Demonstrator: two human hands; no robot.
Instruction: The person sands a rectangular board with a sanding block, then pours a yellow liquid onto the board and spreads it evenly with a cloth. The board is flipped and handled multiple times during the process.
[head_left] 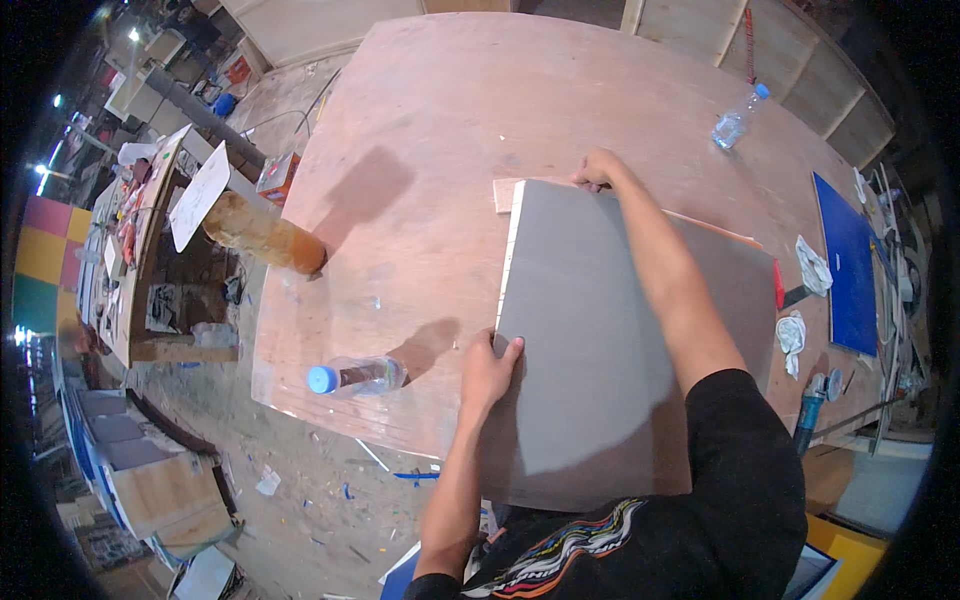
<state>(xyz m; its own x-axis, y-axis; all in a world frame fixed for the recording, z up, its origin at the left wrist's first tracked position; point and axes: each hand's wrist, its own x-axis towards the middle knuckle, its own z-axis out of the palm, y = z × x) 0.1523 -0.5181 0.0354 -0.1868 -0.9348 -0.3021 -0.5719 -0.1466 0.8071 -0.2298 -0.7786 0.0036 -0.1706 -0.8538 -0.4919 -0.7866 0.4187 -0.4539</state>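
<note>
A grey rectangular panel lies on the large pale wooden tabletop, its near end reaching my body. Its left edge shows a light strip with small dark marks. My left hand grips that edge, thumb on the top face and the other fingers mostly hidden at the side. At the panel's far edge is my right hand, fingers curled closed; whatever they pinch is too small to tell. A second grey panel lies to the right, partly behind my right forearm. A thin light board juts out by the far left corner.
Left on the tabletop stand a clear bottle with a blue cap and a tall container of orange-brown contents. Another bottle is far right. Crumpled white cloths, a blue sheet and a teal power tool lie right.
</note>
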